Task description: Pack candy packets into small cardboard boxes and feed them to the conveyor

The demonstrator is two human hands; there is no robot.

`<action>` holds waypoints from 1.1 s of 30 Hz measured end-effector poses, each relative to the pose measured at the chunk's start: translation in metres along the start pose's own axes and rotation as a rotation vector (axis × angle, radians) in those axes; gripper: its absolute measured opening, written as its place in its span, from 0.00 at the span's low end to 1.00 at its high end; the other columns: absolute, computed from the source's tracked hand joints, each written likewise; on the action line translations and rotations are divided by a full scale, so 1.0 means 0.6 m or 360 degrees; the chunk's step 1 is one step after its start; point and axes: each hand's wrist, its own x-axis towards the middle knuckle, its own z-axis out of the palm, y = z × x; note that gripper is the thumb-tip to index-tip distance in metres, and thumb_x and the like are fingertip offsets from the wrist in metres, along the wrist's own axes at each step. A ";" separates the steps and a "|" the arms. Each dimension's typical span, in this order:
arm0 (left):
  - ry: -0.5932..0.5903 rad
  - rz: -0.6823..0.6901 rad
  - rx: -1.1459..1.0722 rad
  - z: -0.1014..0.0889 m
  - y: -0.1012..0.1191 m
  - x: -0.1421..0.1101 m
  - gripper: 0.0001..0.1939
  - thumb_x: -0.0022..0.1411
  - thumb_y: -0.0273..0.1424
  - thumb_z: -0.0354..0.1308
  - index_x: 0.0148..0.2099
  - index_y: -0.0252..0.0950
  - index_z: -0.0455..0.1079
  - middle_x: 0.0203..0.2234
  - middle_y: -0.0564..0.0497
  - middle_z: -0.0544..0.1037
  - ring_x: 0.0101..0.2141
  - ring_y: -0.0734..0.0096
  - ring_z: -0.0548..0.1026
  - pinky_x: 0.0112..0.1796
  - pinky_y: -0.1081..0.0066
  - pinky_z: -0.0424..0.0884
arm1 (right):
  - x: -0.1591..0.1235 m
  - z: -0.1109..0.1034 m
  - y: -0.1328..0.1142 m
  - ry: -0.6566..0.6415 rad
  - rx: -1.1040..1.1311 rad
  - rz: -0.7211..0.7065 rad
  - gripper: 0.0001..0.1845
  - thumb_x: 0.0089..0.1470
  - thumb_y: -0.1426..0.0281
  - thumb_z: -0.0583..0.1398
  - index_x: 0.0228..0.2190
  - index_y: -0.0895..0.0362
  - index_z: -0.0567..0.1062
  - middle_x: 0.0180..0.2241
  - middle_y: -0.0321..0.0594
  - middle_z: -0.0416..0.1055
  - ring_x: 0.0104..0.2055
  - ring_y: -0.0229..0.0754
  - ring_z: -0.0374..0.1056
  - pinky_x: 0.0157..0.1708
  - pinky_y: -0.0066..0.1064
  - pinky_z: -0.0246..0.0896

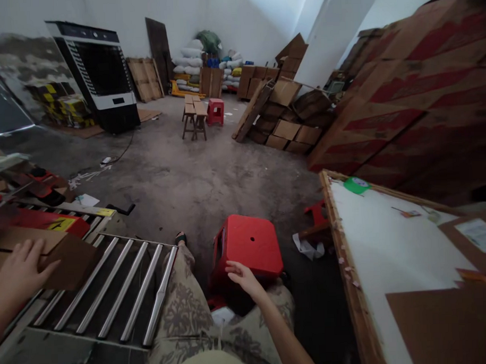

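Observation:
On the left, a closed cardboard box (72, 262) lies on the metal roller conveyor (121, 292). My left hand (25, 266) rests flat on top of this box, fingers spread. Between my legs stands a red plastic stool (253, 242) with a small hole in its seat. My right hand (242, 277) is over the near edge of the stool, its fingers loosely stretched out and holding nothing. Whether it touches the stool I cannot tell. Behind the box sits a red machine part (75, 225) with a yellow label.
To the right is a wood-edged white table (348, 231) with cardboard sheets (439, 324) and a green cap (357, 185). Stacked cartons (408, 107) rise behind it. A black-and-white air cooler (103, 70), a small wooden bench (195, 109) and another red stool (215, 111) stand farther back.

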 end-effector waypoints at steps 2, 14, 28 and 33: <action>0.0084 0.0070 0.0052 0.033 0.045 -0.037 0.41 0.61 0.60 0.43 0.65 0.36 0.56 0.70 0.47 0.50 0.67 0.38 0.47 0.63 0.40 0.47 | -0.013 -0.003 0.013 0.0062 0.0009 0.0008 0.36 0.39 0.46 0.66 0.44 0.57 0.76 0.43 0.52 0.77 0.48 0.56 0.73 0.50 0.52 0.66; -0.1097 -0.0004 -0.1687 0.301 0.649 -0.214 0.25 0.61 0.40 0.58 0.59 0.39 0.67 0.56 0.40 0.70 0.57 0.55 0.69 0.58 0.56 0.64 | -0.127 -0.082 -0.030 0.0311 -0.0306 -0.0158 0.24 0.50 0.64 0.60 0.49 0.59 0.74 0.46 0.49 0.76 0.47 0.47 0.73 0.51 0.45 0.68; -0.2256 0.0322 -0.1414 0.385 0.738 -0.272 0.16 0.50 0.36 0.64 0.43 0.39 0.78 0.40 0.46 0.82 0.40 0.56 0.78 0.48 0.62 0.70 | -0.546 -0.383 -0.193 0.2527 -0.2007 0.0153 0.30 0.56 0.49 0.58 0.45 0.62 0.77 0.38 0.54 0.75 0.42 0.53 0.69 0.45 0.43 0.59; -0.2263 0.0185 -0.1526 0.419 0.809 -0.281 0.17 0.49 0.36 0.65 0.42 0.36 0.77 0.36 0.46 0.81 0.40 0.57 0.77 0.48 0.63 0.69 | -0.527 -0.473 -0.116 0.2456 -0.2136 0.0753 0.24 0.51 0.52 0.61 0.30 0.63 0.78 0.21 0.46 0.69 0.31 0.51 0.66 0.46 0.48 0.55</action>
